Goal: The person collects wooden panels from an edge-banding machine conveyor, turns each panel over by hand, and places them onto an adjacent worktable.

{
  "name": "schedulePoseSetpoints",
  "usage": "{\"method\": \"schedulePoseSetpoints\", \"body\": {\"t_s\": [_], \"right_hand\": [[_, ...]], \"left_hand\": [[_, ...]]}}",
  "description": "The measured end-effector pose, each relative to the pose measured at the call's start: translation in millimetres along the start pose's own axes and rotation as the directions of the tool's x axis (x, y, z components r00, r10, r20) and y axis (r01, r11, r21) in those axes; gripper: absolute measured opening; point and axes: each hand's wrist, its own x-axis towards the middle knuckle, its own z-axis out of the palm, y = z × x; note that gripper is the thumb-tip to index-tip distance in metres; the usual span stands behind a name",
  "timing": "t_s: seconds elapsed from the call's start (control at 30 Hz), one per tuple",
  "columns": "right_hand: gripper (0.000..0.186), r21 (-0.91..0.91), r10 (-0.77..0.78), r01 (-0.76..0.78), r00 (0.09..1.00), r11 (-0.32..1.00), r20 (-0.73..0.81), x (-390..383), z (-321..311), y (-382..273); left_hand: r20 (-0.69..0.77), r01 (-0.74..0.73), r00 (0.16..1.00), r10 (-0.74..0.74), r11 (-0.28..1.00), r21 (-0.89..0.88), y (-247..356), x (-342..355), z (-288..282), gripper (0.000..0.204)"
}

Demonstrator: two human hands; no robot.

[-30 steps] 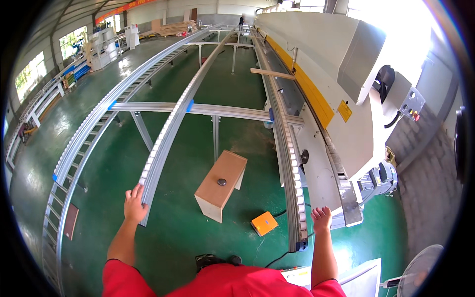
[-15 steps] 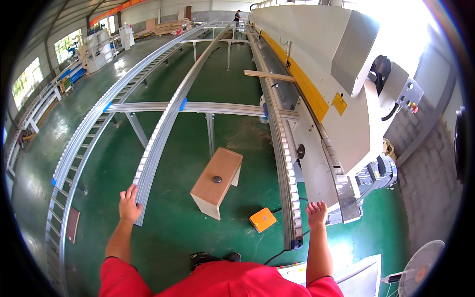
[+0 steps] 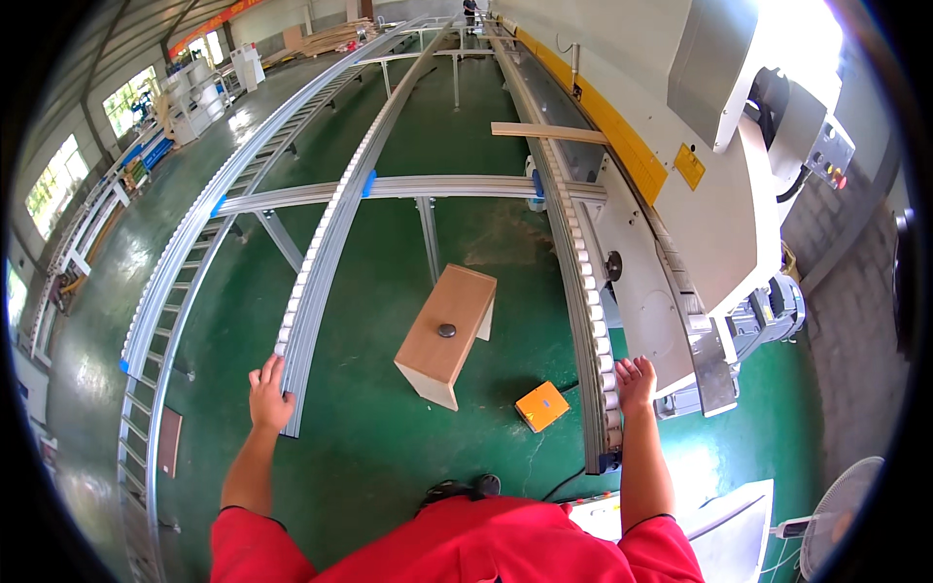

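Observation:
My left hand [image 3: 270, 392] lies over the near end of the middle roller rail [image 3: 321, 257], fingers stretched forward along it and thumb toward its inner side. It holds no loose thing. Close beside the near end of the right roller rail [image 3: 575, 282], my right hand [image 3: 637, 382] is raised, its fingers apart and slightly bent, with nothing in it. Whether it touches the rollers I cannot tell. Farther along, a narrow wooden strip [image 3: 549, 132] lies across the right rail and reaches the long machine [image 3: 724, 209].
Between the rails stands a wooden stool [image 3: 457, 301] with a dark round knob [image 3: 446, 330] on top. An orange box [image 3: 542, 406] lies on the green floor. A crossbar [image 3: 447, 187] joins the rails. At right are a motor [image 3: 768, 316] and a fan [image 3: 841, 520]. Far off stands another person [image 3: 470, 12].
The view has shifted, so the rails, stool and box appear farther right and higher. My right hand has come closer to the right rail. My left hand stays at the middle rail's end.

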Motion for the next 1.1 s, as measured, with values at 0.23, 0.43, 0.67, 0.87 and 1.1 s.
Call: {"method": "schedulePoseSetpoints", "body": {"t_s": [0.23, 0.43, 0.67, 0.87, 1.1], "right_hand": [[0.049, -0.009, 0.002, -0.002, 1.0, 1.0, -0.001, 6, -7, 9], [0.046, 0.005, 0.019, -0.019, 1.0, 1.0, -0.009, 7, -10, 13], [0.059, -0.004, 0.012, -0.012, 1.0, 1.0, -0.015, 8, -10, 12], [0.062, -0.069, -0.033, 0.036, 0.999, 0.997, 0.041, 5, 11, -2], [0.06, -0.056, -0.032, 0.035, 0.998, 0.998, 0.054, 9, 34, -7]], "left_hand": [[-0.05, -0.052, 0.997, 0.054, 0.998, 0.034, -3, 0, 0, 0.069], [0.001, 0.009, 1.0, -0.009, 0.999, 0.039, -2, -4, 0, 0.071], [-0.021, -0.02, 1.0, 0.021, 0.999, 0.048, -3, 0, 4, 0.07], [-0.028, -0.044, 0.999, 0.045, 0.998, 0.034, -10, 1, 8, 0.071], [-0.02, -0.049, 0.999, 0.049, 0.998, 0.037, -9, -2, 6, 0.071]]}}
